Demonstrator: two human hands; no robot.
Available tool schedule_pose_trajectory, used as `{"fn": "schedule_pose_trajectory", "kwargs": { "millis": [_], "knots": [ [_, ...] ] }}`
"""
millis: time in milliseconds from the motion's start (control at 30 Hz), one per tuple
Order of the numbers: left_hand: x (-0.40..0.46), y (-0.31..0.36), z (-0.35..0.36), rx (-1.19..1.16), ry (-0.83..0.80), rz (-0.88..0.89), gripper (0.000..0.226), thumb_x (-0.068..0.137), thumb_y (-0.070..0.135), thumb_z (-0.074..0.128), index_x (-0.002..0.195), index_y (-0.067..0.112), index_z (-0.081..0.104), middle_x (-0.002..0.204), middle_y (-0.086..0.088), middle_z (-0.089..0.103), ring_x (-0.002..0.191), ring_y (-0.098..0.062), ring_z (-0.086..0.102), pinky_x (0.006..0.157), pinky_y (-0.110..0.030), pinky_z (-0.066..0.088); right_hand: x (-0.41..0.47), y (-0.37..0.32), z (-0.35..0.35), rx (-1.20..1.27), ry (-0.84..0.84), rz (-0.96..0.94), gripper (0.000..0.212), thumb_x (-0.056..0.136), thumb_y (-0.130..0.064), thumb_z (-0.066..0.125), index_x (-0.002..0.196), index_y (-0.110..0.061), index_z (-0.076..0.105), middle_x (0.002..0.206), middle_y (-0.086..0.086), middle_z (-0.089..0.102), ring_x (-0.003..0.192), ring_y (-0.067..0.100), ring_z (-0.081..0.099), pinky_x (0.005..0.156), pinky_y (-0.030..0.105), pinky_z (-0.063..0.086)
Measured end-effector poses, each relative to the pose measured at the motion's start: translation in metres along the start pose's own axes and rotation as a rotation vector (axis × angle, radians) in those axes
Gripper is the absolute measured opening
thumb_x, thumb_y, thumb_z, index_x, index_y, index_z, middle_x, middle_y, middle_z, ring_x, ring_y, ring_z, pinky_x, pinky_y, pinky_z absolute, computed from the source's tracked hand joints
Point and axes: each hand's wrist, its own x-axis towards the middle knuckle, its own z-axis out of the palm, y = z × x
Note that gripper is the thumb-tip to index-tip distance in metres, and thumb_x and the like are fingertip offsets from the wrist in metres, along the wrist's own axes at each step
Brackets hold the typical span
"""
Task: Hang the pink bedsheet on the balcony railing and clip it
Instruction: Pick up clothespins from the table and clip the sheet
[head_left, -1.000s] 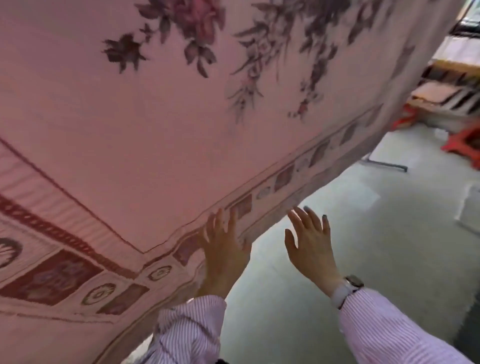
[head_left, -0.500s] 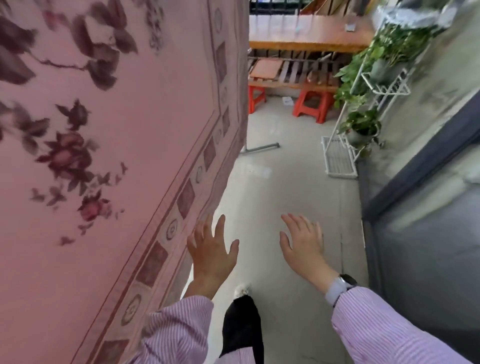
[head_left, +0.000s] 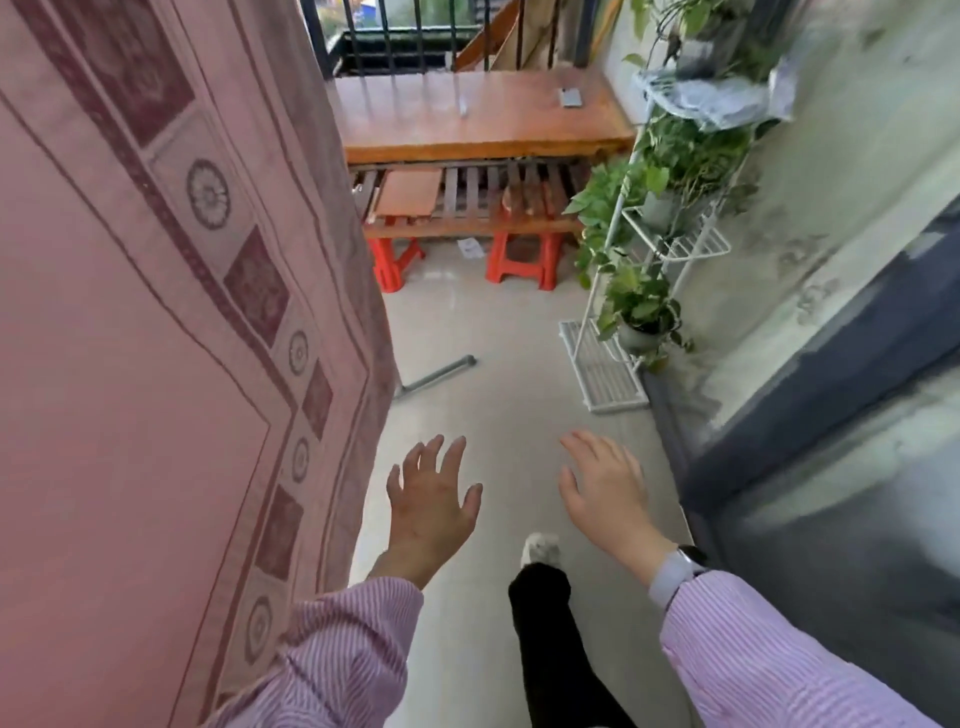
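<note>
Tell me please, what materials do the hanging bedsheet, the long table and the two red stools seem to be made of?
Pink bedsheet: woven cloth, matte, probably cotton; it drapes in soft folds with a printed border.
Long table: wood with a glossy finish; orange-brown top reflects light.
Red stools: likely moulded plastic; uniform bright colour, smooth chunky legs.

Left hand (head_left: 432, 506): back toward the camera, fingers spread and straight, holding nothing; forearm in a pink striped sleeve (head_left: 343, 649). Right hand (head_left: 605, 491): palm down, fingers extended and relaxed, holding nothing (a watch (head_left: 678, 569) at the wrist); both arms reach forward, hands well apart.
</note>
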Motion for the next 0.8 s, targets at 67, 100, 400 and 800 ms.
{"fn": "schedule_pose_trajectory", "kwargs": {
  "millis": [67,100,400,800],
  "knots": [
    [0.057,0.005,0.000,0.000,0.010,0.024,0.055,0.090,0.039,0.043,0.140,0.024,0.025,0.149,-0.003,0.025,0.137,-0.021,0.018,0.110,-0.044,0.021,0.051,0.018,0.012,0.033,0.001,0.030,0.032,0.084,-0.016,0.051,0.113,-0.006,0.060,0.116,0.014,0.062,0.108,0.031,0.056,0.091,0.044,0.042],
    [0.094,0.008,-0.001,-0.003,0.021,0.029,0.054,0.091,0.038,0.044,0.139,0.023,0.027,0.148,-0.004,0.027,0.137,-0.021,0.020,0.110,-0.043,0.022,0.085,0.028,0.017,0.048,-0.001,0.028,0.032,0.084,-0.012,0.054,0.115,-0.006,0.059,0.117,0.014,0.061,0.109,0.031,0.055,0.092,0.044,0.043],
    [0.373,0.043,-0.066,0.000,0.165,-0.006,0.041,0.089,0.027,0.049,0.128,0.015,0.047,0.135,-0.007,0.047,0.126,-0.023,0.039,0.104,-0.039,0.029,0.385,0.060,0.009,0.073,-0.036,-0.074,0.030,0.085,-0.011,0.050,0.114,-0.006,0.057,0.112,0.013,0.062,0.104,0.031,0.055,0.091,0.042,0.044],
    [0.676,-0.025,-0.087,-0.023,0.182,-0.081,0.038,0.086,0.023,0.052,0.123,0.013,0.051,0.123,-0.007,0.056,0.110,-0.028,0.052,0.089,-0.040,0.040,0.695,0.047,0.091,0.045,-0.087,-0.155,0.017,0.080,-0.009,0.053,0.090,-0.005,0.066,0.087,0.014,0.068,0.083,0.034,0.062,0.073,0.042,0.049]
  ]
}}
